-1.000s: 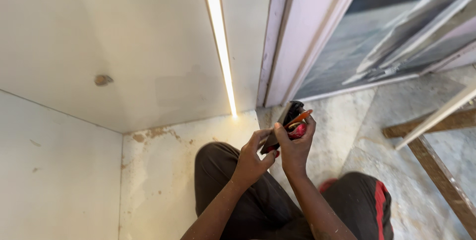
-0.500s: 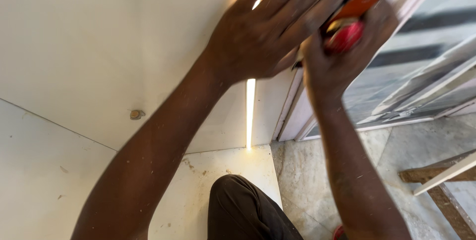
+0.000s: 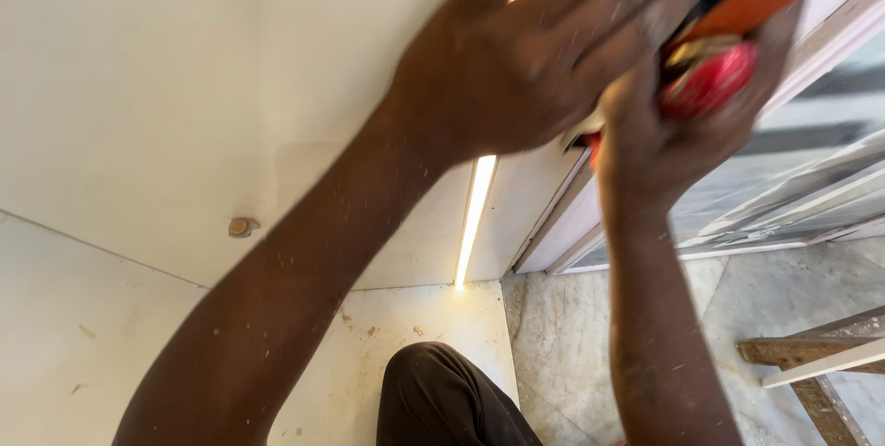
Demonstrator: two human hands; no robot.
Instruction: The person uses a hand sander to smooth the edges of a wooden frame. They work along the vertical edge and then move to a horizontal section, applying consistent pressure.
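Observation:
Both my hands are raised close to the camera at the upper right, blurred by motion. My right hand (image 3: 682,133) grips a small red and black tool (image 3: 714,73) with an orange part on top. My left hand (image 3: 544,59) lies over the tool from the left, fingers stretched across its upper end. How the left fingers hold it is hidden by blur. Both forearms rise from the bottom of the view, speckled with dust.
White panels form a corner, with a lit light strip (image 3: 475,216) running down the joint. A small round fitting (image 3: 241,226) sits on the left panel. My knee in dark trousers (image 3: 442,400) is below. Marble floor and wooden slats (image 3: 811,354) lie at right.
My hands rose from near my lap up toward the camera with the tool. The view has tilted slightly, and the hands now fill the upper right.

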